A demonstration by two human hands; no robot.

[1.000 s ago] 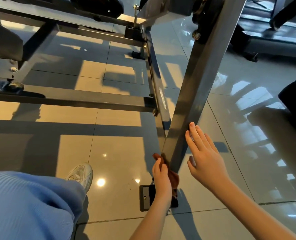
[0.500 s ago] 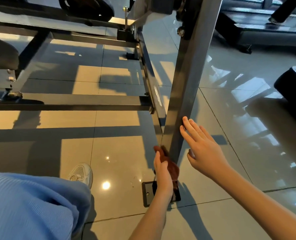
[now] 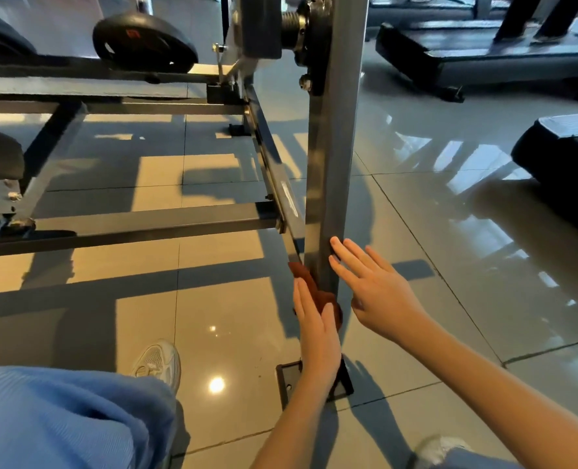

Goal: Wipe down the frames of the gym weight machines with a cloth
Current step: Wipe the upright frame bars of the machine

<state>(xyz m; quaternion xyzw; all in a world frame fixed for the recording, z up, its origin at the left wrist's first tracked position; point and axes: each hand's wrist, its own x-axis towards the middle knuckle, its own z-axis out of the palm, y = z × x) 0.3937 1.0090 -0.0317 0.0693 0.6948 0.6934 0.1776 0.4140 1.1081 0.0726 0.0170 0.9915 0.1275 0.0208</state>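
With straight fingers my left hand (image 3: pixel 318 336) presses the cloth (image 3: pixel 309 282) against the low left face of the upright post (image 3: pixel 331 164), whose length runs upward from them, while my right hand (image 3: pixel 379 292), fingers spread, touches its right side.

the upright grey square-section metal post (image 3: pixel 331 170) has a smooth, dull painted finish. the rust-brown cloth (image 3: pixel 314 289) against it looks soft and matt. the large pale floor tiles (image 3: pixel 226 319) are glossy, mirroring light.
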